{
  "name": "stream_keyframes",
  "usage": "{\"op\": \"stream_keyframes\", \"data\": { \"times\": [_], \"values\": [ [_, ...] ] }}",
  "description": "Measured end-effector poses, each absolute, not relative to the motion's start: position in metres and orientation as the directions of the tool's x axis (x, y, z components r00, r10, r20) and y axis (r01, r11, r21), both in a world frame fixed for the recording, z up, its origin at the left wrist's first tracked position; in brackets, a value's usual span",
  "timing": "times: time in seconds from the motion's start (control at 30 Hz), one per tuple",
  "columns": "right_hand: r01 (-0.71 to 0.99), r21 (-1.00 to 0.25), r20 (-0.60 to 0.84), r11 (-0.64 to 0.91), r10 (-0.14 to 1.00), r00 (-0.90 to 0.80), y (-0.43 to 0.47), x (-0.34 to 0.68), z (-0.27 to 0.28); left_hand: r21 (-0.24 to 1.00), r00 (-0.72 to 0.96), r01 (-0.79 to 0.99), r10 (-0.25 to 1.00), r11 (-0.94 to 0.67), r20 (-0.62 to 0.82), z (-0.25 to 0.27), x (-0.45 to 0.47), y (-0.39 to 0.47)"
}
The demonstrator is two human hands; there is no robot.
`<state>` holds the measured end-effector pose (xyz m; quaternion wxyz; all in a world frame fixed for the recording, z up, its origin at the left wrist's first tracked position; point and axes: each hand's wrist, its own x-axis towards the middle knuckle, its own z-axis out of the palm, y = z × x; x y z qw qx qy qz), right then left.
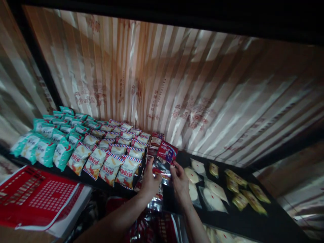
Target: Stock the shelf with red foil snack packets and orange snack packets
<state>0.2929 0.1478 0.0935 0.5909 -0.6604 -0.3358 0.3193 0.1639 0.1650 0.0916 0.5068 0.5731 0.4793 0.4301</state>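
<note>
Dark red packet [167, 151], printed with white characters and a blue-purple panel: located just above the black shelf [273, 224], near its middle, tilted, face toward the camera. Right hand [181, 182] at its lower right corner, fingers clamped on that edge. Left hand [150, 184] just left of and below the packet, index finger raised, thumb pointing toward the right hand; whether its fingers are closed on anything cannot be told. Between the hands: shiny silver packaging [160, 168], partly covered, outlines blurred. Directly behind the packet: more dark red packets [157, 139] in a narrow row running toward the curtain. To the left, adjoining: rows of cream snack bags [110, 168] with striped top edges, standing close together; beyond these, rows of teal bags [45, 152] at the shelf's left end. To the right of the right hand: flat, round pale items [212, 199] in clear wrappers, some overlapping; further right, small yellow packets [253, 202] lying loosely grouped. Behind the shelf: pleated, light curtain [141, 67] with reddish floral print and characters. Lower left, below shelf level: red-and-white box [48, 199] with a grid pattern. Below the forearms: dark red packages, too dim to resolve.
</note>
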Motion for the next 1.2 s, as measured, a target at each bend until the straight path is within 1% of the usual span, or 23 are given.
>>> {"op": "stream_keyframes", "data": {
  "times": [0.13, 0.23, 0.33, 0.4, 0.57, 0.67, 0.73, 0.83, 0.9, 1.0, 1.1, 1.2],
  "values": [
    [0.19, -0.972, -0.011, -0.138, 0.834, 0.551, 0.196, 0.312, 0.093, 0.96, 0.133, 0.252, 0.987, -0.119, 0.088, 0.094, 0.18, 0.191],
    [0.293, -0.946, 0.036, -0.138, 0.854, 0.519, 0.223, 0.32, 0.09, 0.94, 0.05, 0.309, 0.99, -0.144, 0.135, 0.087, 0.192, 0.208],
    [0.463, -0.874, 0.103, -0.147, 0.875, 0.472, 0.244, 0.325, 0.087, 0.927, -0.037, 0.336, 0.981, -0.169, 0.192, 0.075, 0.203, 0.222],
    [0.535, -0.83, 0.125, -0.159, 0.881, 0.456, 0.255, 0.327, 0.085, 0.92, -0.079, 0.346, 0.972, -0.183, 0.223, 0.067, 0.207, 0.23],
    [0.573, -0.799, 0.142, -0.183, 0.868, 0.476, 0.273, 0.331, 0.077, 0.879, -0.106, 0.409, 0.944, -0.244, 0.311, 0.051, 0.211, 0.243],
    [0.562, -0.807, 0.151, -0.182, 0.856, 0.494, 0.278, 0.334, 0.07, 0.858, -0.112, 0.439, 0.932, -0.266, 0.346, 0.048, 0.211, 0.247],
    [0.512, -0.841, 0.128, -0.171, 0.858, 0.498, 0.28, 0.336, 0.066, 0.851, -0.111, 0.443, 0.925, -0.281, 0.363, 0.047, 0.21, 0.248],
    [0.377, -0.915, 0.07, -0.144, 0.863, 0.5, 0.283, 0.337, 0.06, 0.846, -0.112, 0.45, 0.922, -0.286, 0.372, 0.044, 0.21, 0.249],
    [0.333, -0.936, 0.068, -0.117, 0.866, 0.495, 0.285, 0.337, 0.058, 0.84, -0.111, 0.461, 0.921, -0.286, 0.374, 0.041, 0.21, 0.249],
    [0.406, -0.907, 0.106, -0.113, 0.871, 0.479, 0.287, 0.335, 0.056, 0.829, -0.094, 0.484, 0.925, -0.281, 0.369, 0.037, 0.209, 0.247],
    [0.511, -0.843, 0.123, -0.165, 0.867, 0.483, 0.288, 0.335, 0.055, 0.821, -0.06, 0.501, 0.935, -0.274, 0.349, 0.035, 0.208, 0.246],
    [0.567, -0.799, 0.139, -0.199, 0.856, 0.497, 0.291, 0.337, 0.058, 0.816, -0.037, 0.507, 0.939, -0.278, 0.343, 0.037, 0.208, 0.247]
  ]
}}
